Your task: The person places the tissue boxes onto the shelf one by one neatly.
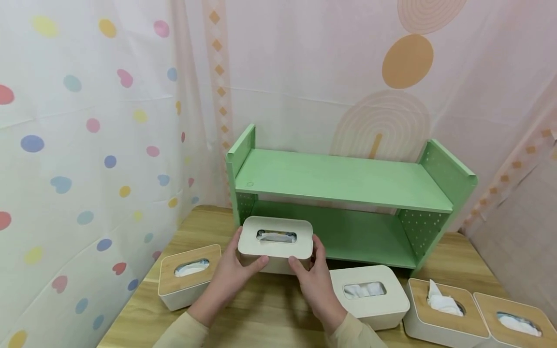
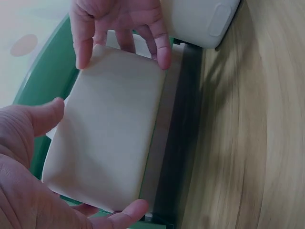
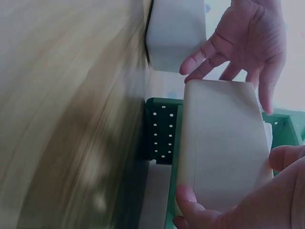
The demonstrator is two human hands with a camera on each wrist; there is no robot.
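Observation:
A cream tissue box (image 1: 252, 242) with a white lid is between my hands, in front of the left end of the green shelf's (image 1: 370, 237) lower board. My left hand (image 1: 232, 268) grips its left end, thumb on the front edge. The right hand (image 1: 316, 280) holds the opposite end the same way. White tissue shows in the oval slot. In the left wrist view, the tissue box (image 2: 109, 124) shows its smooth side, with my left hand (image 2: 28, 176) at the near end. The right wrist view has the tissue box (image 3: 228, 143) gripped by my right hand (image 3: 257, 200).
A wood-lidded tissue box (image 1: 184, 285) stands on the wooden table (image 1: 261, 314) at left. To the right are a white-lidded tissue box (image 1: 374, 309) and two wood-lidded ones, a nearer box (image 1: 435, 326) and a far-right box (image 1: 522, 309). Patterned curtains (image 1: 304, 72) hang behind the shelf.

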